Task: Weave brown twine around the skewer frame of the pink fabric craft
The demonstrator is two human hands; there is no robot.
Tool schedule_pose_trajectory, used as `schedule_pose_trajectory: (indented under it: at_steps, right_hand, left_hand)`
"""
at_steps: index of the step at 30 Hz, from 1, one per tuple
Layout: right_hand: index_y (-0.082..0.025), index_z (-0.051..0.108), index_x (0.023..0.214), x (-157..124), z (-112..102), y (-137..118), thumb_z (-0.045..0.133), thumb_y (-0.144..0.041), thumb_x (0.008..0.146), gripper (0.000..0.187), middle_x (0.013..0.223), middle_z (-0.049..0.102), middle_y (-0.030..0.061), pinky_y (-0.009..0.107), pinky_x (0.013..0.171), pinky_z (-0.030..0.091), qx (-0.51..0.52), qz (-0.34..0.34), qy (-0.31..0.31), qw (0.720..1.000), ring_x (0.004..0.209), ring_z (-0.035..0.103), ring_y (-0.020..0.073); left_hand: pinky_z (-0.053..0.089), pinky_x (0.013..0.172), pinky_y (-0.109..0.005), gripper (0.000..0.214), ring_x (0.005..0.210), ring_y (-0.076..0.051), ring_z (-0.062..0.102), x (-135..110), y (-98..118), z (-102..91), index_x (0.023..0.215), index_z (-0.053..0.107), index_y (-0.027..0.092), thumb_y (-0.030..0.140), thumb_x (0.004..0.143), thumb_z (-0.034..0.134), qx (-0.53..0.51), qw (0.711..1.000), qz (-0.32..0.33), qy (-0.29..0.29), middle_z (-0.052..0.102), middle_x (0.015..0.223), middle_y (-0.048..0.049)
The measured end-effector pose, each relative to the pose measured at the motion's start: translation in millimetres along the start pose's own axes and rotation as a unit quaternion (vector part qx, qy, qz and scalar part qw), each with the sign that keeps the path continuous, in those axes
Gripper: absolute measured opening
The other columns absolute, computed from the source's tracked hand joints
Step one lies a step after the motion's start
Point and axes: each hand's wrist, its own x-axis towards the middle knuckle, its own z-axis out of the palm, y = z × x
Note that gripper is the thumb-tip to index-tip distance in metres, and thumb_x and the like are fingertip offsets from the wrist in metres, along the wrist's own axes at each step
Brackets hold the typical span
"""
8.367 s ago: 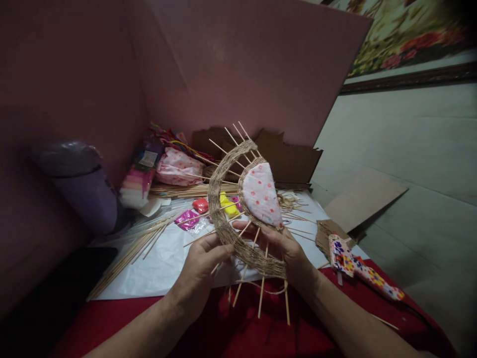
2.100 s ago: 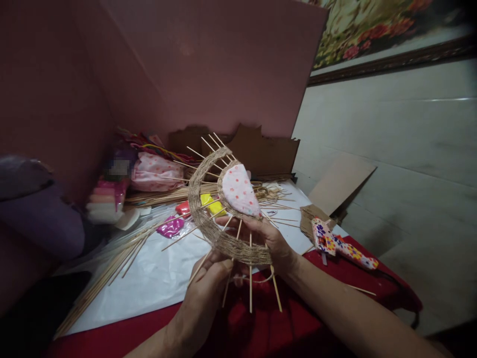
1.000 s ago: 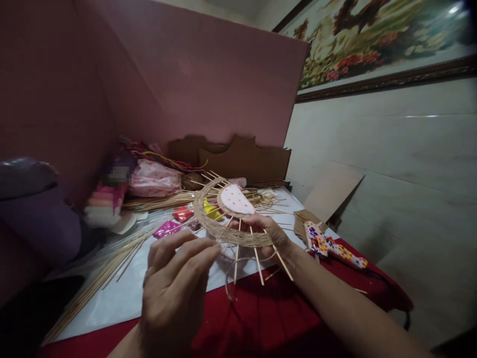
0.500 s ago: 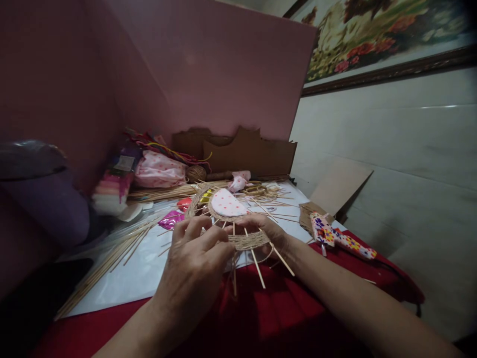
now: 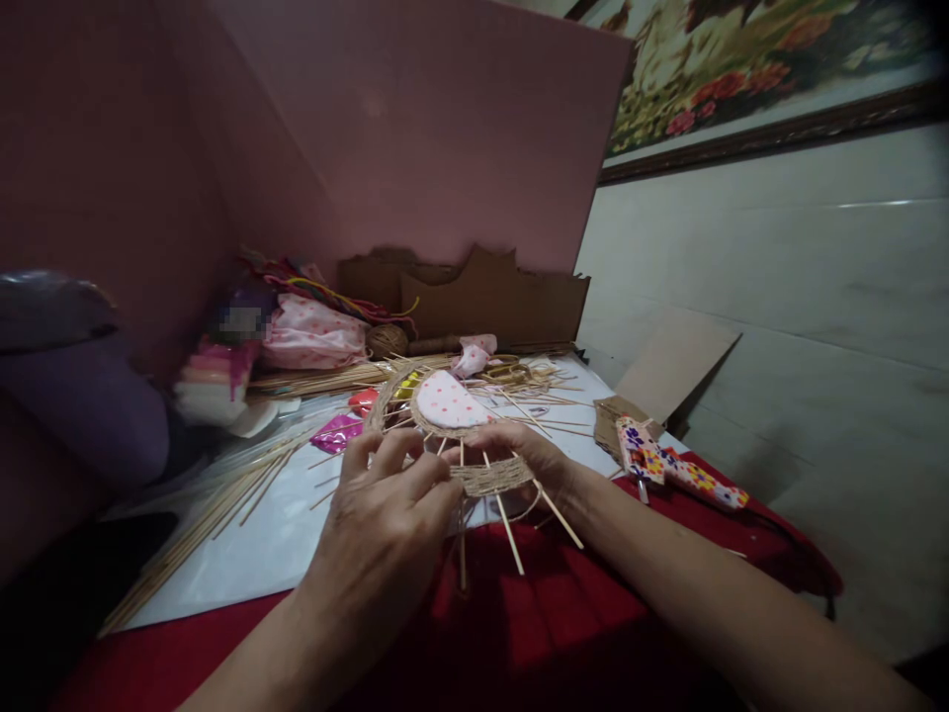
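A round woven piece (image 5: 490, 479) of twine and thin wooden sticks is held up between my hands. Its middle is a disc of white fabric with pink-red dots (image 5: 450, 400), and sticks spread outward from it, several pointing toward me. My left hand (image 5: 396, 494) is closed at the near left part of the woven band, fingers bent over the twine and sticks. The left fingertips are partly hidden. My right hand (image 5: 530, 450) grips the right side from beneath, its fingers mostly behind the piece. A loose loop of twine hangs under the band.
Bundles of thin sticks (image 5: 200, 534) lie on the white sheet (image 5: 259, 564) at left. A flower-covered glue gun (image 5: 671, 465) rests on the red cloth (image 5: 786, 529) at right. Behind are a twine ball (image 5: 387, 342), dotted fabric (image 5: 315, 331) and cut cardboard (image 5: 493, 302).
The view has shifted slightly. Both hands keep nearly the same hold on the woven piece, with no clear change in its weave.
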Motion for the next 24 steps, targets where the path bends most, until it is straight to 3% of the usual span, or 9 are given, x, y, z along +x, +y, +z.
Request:
schedule_pose_trajectory:
  at_steps: [10, 15, 24]
  right_hand:
    - [-0.004, 0.063, 0.086, 1.7, -0.4, -1.3, 0.054, -0.018, 0.061, 0.030, 0.071, 0.066, 0.0095, 0.027, 0.067, 0.044, -0.030, 0.028, 0.002, 0.999, 0.064, 0.059, 0.0148]
    - [0.000, 0.063, 0.086, 1.6, -0.1, 0.6, 0.054, -0.020, 0.061, 0.034, 0.072, 0.066, 0.0115, 0.026, 0.064, 0.044, -0.026, 0.029, -0.003, 0.999, 0.065, 0.059, 0.0152]
    - [-0.004, 0.061, 0.088, 5.6, -5.8, 1.9, 0.049, -0.020, 0.065, 0.030, 0.068, 0.065, 0.0102, 0.027, 0.065, 0.044, -0.024, 0.031, -0.003, 0.999, 0.062, 0.058, 0.0154]
  left_hand:
    - [0.032, 0.079, -0.043, 0.014, 0.089, -0.024, 0.051, 1.8, -3.1, -0.5, 0.070, 0.059, 0.017, 0.018, 0.083, 0.053, 0.043, 0.996, 0.070, -0.029, 0.064, 0.081, -0.0019]
    - [0.032, 0.082, -0.044, 0.016, 0.087, -0.023, 0.051, 1.6, -5.2, -0.2, 0.070, 0.059, 0.017, 0.016, 0.084, 0.051, 0.062, 0.992, 0.109, -0.030, 0.062, 0.069, -0.0020]
    - [0.030, 0.086, -0.043, 0.012, 0.091, -0.023, 0.050, 2.0, -6.3, 3.0, 0.071, 0.058, 0.017, 0.017, 0.082, 0.055, 0.059, 0.990, 0.121, -0.039, 0.063, 0.070, -0.0023]
